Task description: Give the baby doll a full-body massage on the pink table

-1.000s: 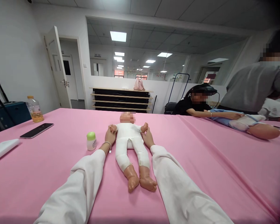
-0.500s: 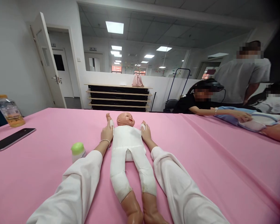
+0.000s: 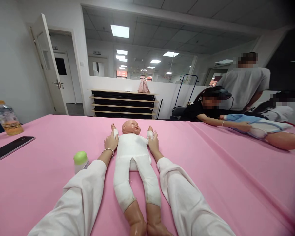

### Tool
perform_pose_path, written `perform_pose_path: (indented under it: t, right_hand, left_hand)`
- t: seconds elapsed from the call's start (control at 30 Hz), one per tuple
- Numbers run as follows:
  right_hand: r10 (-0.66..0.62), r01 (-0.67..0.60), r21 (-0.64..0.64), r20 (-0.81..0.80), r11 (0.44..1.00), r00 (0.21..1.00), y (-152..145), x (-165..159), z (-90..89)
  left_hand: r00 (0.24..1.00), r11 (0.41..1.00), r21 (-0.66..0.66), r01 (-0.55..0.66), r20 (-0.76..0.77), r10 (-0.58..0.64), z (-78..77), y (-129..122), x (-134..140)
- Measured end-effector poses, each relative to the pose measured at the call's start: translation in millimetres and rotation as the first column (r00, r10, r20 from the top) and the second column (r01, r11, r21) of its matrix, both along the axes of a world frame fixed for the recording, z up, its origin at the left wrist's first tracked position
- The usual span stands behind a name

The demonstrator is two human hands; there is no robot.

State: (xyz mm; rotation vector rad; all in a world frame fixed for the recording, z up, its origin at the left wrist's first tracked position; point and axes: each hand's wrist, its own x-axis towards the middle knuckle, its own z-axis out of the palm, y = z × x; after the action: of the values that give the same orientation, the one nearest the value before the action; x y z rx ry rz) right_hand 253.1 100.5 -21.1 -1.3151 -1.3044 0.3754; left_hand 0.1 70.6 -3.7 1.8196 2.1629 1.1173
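Observation:
A baby doll (image 3: 131, 147) with a white cloth body lies on its back on the pink-covered table (image 3: 199, 157), its head away from me and its bare feet towards me. Both its arms point up beside its head. My left hand (image 3: 111, 141) is wrapped round the doll's arm on the left, thumb along the white sleeve. On the other side my right hand (image 3: 153, 142) grips the doll's other arm, and the doll's small hand sticks out above my fingers. Part of each grip is hidden behind my own hands.
Left of my forearm stands a jar with a green lid (image 3: 80, 159). A phone (image 3: 12, 147) and a drink bottle (image 3: 8, 118) are at the table's left. At the right, a person (image 3: 206, 105) handles another doll (image 3: 282, 139); others are behind. Shelves (image 3: 124, 105) line the back wall.
The view has shifted slightly. My hands keep hold of the doll's arms, with my right fingers a little lower on its arm. The person at the right has moved a hand on the other doll.

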Motion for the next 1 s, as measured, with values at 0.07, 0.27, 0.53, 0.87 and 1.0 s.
perform_pose_path:
  t: [0.07,0.27,0.53,0.87,1.0]
  right_hand:
    - [-0.005,0.005,0.093,-0.004,0.996,1.0,-9,0,0.9]
    - [0.085,-0.069,0.153,-0.104,0.986,0.991,-42,2,-0.4]
    - [0.27,-0.276,0.194,0.057,0.941,0.961,-94,7,10.4]
    - [0.3,-0.319,0.166,0.13,0.933,0.945,-103,6,9.1]
    - [0.225,-0.231,0.167,0.054,0.958,0.973,-76,3,8.9]
  left_hand:
    - [0.997,0.994,0.104,-0.039,0.064,0.032,2.5,-10,3]
    - [0.987,0.943,0.332,-0.014,0.156,-0.04,2.8,-40,8]
    - [0.979,0.939,0.295,0.175,0.048,-0.198,-9.0,-75,-8]
    - [0.96,0.946,0.291,0.145,0.189,-0.205,-2.6,-90,1]
    - [0.962,0.962,0.259,0.087,0.228,-0.149,4.0,-73,7]
